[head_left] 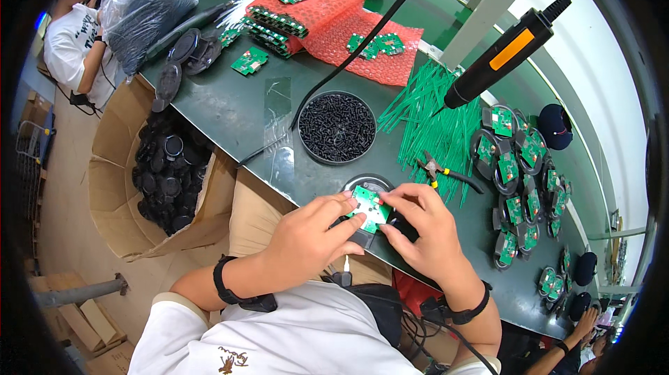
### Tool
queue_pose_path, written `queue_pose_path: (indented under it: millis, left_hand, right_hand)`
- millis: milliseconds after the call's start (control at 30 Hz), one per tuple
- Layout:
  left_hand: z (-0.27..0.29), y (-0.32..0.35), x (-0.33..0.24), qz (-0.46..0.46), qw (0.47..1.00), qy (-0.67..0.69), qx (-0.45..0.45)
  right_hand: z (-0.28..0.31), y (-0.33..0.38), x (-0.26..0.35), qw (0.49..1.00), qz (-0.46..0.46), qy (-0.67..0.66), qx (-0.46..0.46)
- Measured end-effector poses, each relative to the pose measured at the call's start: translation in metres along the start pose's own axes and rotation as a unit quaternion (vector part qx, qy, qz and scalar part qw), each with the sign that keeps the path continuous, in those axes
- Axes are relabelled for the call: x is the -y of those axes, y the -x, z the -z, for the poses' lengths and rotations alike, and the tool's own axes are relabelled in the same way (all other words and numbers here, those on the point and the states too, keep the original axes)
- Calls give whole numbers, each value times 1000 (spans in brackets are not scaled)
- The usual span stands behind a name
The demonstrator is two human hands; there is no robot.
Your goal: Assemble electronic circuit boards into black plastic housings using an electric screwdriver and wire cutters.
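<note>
Pressing green circuit board (369, 208) into round black housing (367, 187), left hand (313, 236), right hand (425, 232) (both gripping)

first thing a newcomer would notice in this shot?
Probably the two hands at the near table edge: the left hand and right hand pinch a small green circuit board over a round black housing. Just behind sits a round dish of black screws, with a heap of green cable ties to its right. An orange-and-black electric screwdriver hangs above the ties.
</note>
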State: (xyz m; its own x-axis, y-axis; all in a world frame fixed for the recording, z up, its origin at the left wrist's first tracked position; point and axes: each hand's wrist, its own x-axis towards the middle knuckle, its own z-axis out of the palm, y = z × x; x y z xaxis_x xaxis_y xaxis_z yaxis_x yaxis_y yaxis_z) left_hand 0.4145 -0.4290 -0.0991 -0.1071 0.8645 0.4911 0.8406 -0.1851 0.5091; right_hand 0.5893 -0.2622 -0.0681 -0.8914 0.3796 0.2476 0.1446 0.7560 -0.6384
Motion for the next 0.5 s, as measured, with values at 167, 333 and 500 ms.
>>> queue_pose_path:
  millis: [167, 333, 500]
  left_hand:
    - [1, 0, 2, 1, 1000, -11, 16]
    - [4, -2, 0, -3, 1000, -4, 13]
    - [3, -3, 1, -5, 1000, 0, 7]
  right_hand:
    - [-3, -1, -3, 1000, 10, 25, 7]
    - [0, -1, 0, 999, -1, 35, 14]
    - [0, -3, 1, 1000, -10, 14, 3]
